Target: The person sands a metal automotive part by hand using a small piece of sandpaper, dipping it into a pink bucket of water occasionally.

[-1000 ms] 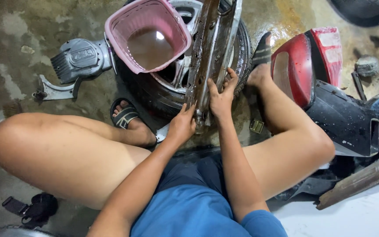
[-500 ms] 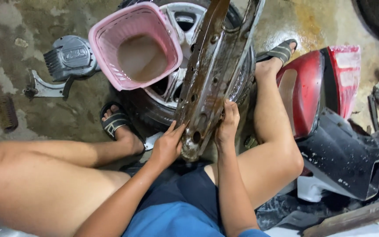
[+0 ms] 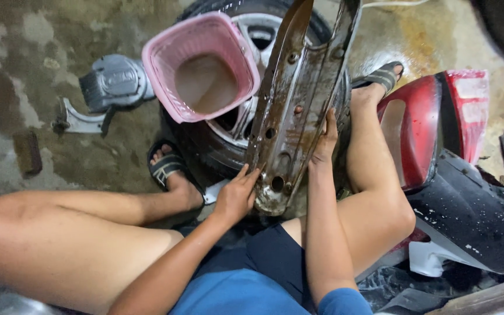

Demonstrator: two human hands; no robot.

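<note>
Rusty, wet metal frame piece now runs from lower centre up past the top edge, standing steeper than a second ago, when it lay lower across the wheel with your hands further up the frame. Your left hand is on its lower left edge, fingers curled and pressed to the metal beside the holes near the bottom end; I can't tell whether it wraps round the back. Your right hand clamps the right edge higher up, fingers flat along the rim. So the part has been raised and tipped toward you, with both hands bearing it; the bottom end sits just above your lap. Behind it, centre top, is the black tyre with its silver wheel; the pink plastic basket holding murky water rests on it, touching the frame piece's left side. Your sandalled left foot is against the tyre at left, your right foot at upper right. Grey engine cover lies upper left on the wet concrete floor. Red tail fairing and black body panel sit at right.
</note>
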